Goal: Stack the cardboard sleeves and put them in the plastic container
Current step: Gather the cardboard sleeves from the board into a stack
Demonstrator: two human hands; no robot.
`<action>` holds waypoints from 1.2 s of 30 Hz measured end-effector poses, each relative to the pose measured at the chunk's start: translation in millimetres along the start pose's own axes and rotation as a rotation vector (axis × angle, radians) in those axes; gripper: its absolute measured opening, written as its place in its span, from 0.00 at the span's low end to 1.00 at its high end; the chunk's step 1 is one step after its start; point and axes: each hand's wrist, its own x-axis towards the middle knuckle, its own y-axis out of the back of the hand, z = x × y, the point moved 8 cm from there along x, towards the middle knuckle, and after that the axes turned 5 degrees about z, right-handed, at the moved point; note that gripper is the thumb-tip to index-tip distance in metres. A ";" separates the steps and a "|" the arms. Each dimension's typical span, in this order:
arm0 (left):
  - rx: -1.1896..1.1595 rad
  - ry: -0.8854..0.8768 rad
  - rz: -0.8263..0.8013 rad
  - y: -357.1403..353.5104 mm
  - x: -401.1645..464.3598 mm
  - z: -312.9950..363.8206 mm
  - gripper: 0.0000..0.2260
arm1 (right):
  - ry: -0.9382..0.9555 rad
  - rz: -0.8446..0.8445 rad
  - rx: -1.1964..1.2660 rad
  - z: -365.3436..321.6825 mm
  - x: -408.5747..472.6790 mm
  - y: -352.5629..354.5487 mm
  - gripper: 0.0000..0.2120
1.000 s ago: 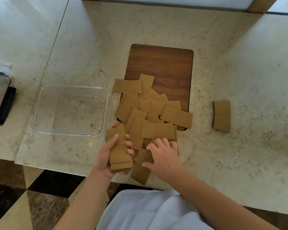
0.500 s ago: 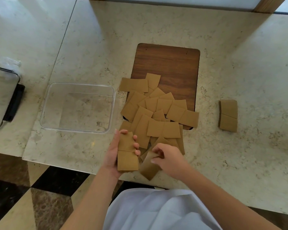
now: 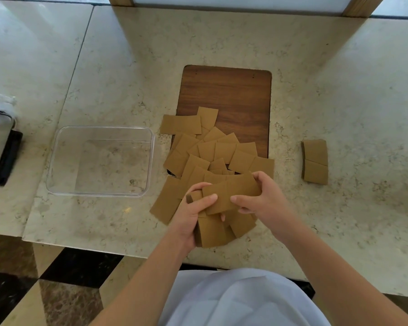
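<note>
Low in the frame, just above centre-bottom, the left hand (image 3: 193, 215) clamps a small stack of cardboard sleeves (image 3: 211, 232) against its palm, fingers wrapped round the stack's edge. The right hand (image 3: 260, 200) pinches one more sleeve (image 3: 231, 196) between thumb and fingers, laying it across the stack. Beyond the hands, a loose heap of sleeves (image 3: 212, 151) sprawls over the wooden board (image 3: 229, 90) at centre (most are still unsorted). Two more sleeves (image 3: 315, 162) lie at right. The plastic container (image 3: 57, 158), left of centre, holds nothing yet, so the work looks barely begun.
</note>
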 end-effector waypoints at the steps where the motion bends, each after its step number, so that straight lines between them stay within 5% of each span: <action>1: 0.031 0.001 0.019 -2.4 1.9 0.2 0.15 | 0.032 0.035 -0.097 -1.4 0.4 -1.2 0.26; 3: 0.047 0.002 0.045 -7.3 1.9 3.1 0.12 | 0.086 0.126 -0.237 -4.4 0.2 0.6 0.30; 8: 0.067 0.071 -0.012 -17.1 -0.1 1.8 0.09 | 0.215 0.206 -0.148 -13.4 -3.8 7.4 0.26; 11: 0.075 0.235 -0.160 -22.5 -2.4 -13.8 0.34 | 0.251 0.007 -0.109 -20.7 -1.8 -1.2 0.26; 14: -0.056 0.384 -0.273 -23.2 -9.6 -30.1 0.46 | 0.237 -0.199 -0.328 -18.6 2.5 -8.9 0.29; 17: -0.108 0.465 -0.386 -21.3 -19.0 -43.5 0.46 | 0.200 -0.439 -0.471 -14.7 0.0 -28.9 0.29; 20: -0.049 0.456 -0.382 -16.8 -24.0 -53.4 0.35 | 0.249 -0.564 -0.734 -2.2 -6.0 -52.6 0.28; 22: -0.138 0.409 -0.329 -10.6 -21.6 -50.1 0.32 | 0.338 -0.509 -0.777 -2.5 -3.0 -56.4 0.27; 25: -0.339 0.294 -0.254 3.8 -16.2 -30.3 0.27 | 0.345 -0.179 -0.618 -12.9 21.0 -24.4 0.22; 27: -0.363 0.233 -0.162 20.4 -15.9 -20.7 0.26 | 0.342 -0.008 -0.724 -10.2 32.5 -6.2 0.19; 32: -0.111 0.227 -0.124 42.6 -38.9 -34.1 0.23 | 0.445 0.040 -1.037 0.5 30.5 -11.6 0.29; 36: -0.158 0.267 -0.225 41.5 -62.0 -44.9 0.21 | 0.474 0.028 -1.141 5.3 27.8 -25.3 0.29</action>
